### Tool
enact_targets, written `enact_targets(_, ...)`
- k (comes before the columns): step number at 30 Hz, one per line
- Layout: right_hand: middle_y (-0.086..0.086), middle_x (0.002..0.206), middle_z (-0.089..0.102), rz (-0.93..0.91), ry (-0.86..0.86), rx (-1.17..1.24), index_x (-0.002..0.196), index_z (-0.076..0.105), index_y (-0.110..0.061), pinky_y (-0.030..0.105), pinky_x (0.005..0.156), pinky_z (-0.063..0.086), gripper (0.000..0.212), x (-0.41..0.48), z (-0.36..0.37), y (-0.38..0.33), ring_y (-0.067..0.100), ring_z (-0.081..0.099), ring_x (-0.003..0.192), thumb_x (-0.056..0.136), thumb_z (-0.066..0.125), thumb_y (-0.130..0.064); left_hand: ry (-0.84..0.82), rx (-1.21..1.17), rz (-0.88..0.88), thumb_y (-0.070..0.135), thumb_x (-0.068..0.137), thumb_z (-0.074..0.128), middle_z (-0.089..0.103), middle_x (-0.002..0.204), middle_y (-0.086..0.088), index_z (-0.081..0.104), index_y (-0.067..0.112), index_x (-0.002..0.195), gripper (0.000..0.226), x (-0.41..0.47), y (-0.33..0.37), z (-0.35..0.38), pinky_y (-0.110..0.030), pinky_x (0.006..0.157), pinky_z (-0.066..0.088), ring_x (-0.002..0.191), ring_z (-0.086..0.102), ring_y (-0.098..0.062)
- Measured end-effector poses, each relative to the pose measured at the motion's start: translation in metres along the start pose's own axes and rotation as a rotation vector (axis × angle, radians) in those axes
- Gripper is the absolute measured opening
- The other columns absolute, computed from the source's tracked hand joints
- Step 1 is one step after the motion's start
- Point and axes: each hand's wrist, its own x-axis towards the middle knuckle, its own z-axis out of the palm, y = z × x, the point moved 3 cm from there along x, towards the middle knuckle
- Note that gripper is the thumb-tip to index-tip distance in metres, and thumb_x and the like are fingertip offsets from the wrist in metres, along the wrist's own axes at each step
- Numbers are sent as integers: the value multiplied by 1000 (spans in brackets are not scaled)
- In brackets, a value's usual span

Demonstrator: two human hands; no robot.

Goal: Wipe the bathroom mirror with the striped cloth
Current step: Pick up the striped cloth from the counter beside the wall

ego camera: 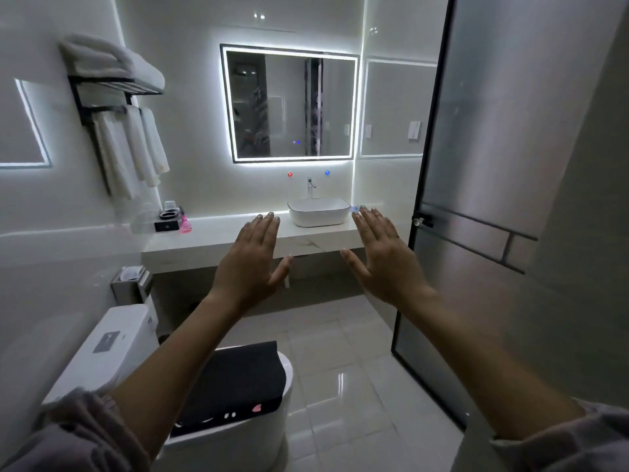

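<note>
The bathroom mirror hangs on the far wall, a rectangle with a bright lit border, above the counter. Both my arms are stretched forward at mid-height, well short of the mirror. My left hand is flat, palm down, fingers extended and holding nothing. My right hand mirrors it, also flat and empty. A small bluish patch lies on the counter right of the basin; I cannot tell whether it is the striped cloth. No striped cloth is clearly visible.
A white basin with a tap sits on the white counter. Cups and a pink item stand at the counter's left. White towels hang on a black rack. A toilet with a dark cover is below left; a frosted glass door is right.
</note>
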Motion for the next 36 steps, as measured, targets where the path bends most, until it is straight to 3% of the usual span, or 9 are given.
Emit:
enact_targets(10, 7, 159, 19, -19, -30, -1, 151, 21, -11, 29, 117, 6, 77, 94, 119, 72, 21, 13, 147, 91, 20, -59, -1, 31, 9, 54, 87, 27, 37, 147, -17, 33, 4, 142, 74, 105, -55, 119, -40, 112, 20, 138, 33, -32)
enact_targets(13, 7, 159, 18, -13, -39, 1, 152, 18, -13, 31, 118, 6, 81, 138, 170, 94, 21, 11, 148, 88, 13, -62, 10, 37, -9, 50, 88, 33, 35, 149, -15, 31, 5, 143, 71, 149, -85, 165, -35, 110, 16, 139, 30, -30)
enact_targets(17, 5, 160, 15, 11, -44, 27, 152, 15, -15, 35, 120, 8, 84, 214, 236, 120, 20, 9, 148, 85, 10, -65, 12, 67, -19, 54, 86, 24, 35, 149, -14, 32, 6, 143, 75, 218, -131, 224, -35, 110, 15, 139, 30, -30)
enact_targets(20, 3, 160, 13, 51, -65, 49, 153, 13, -17, 39, 121, 13, 79, 269, 275, 140, 19, 7, 148, 88, 18, -63, 7, 76, 4, 49, 89, 33, 37, 148, -14, 34, 6, 142, 68, 276, -159, 259, -36, 110, 13, 138, 32, -30)
enact_targets(25, 1, 161, 13, 68, -57, 73, 153, 14, -18, 33, 117, 11, 74, 341, 323, 185, 18, 7, 148, 91, 29, -57, 11, 79, 14, 47, 89, 38, 34, 150, -12, 32, 8, 143, 67, 366, -184, 309, -37, 112, 12, 139, 30, -30)
enact_targets(36, 1, 161, 12, 25, -66, 115, 153, 14, -17, 33, 118, 12, 68, 466, 432, 340, 16, 5, 148, 98, 39, -49, 25, 97, -25, 53, 87, 21, 31, 151, -13, 29, 6, 144, 74, 516, -178, 458, -37, 115, 9, 141, 26, -28)
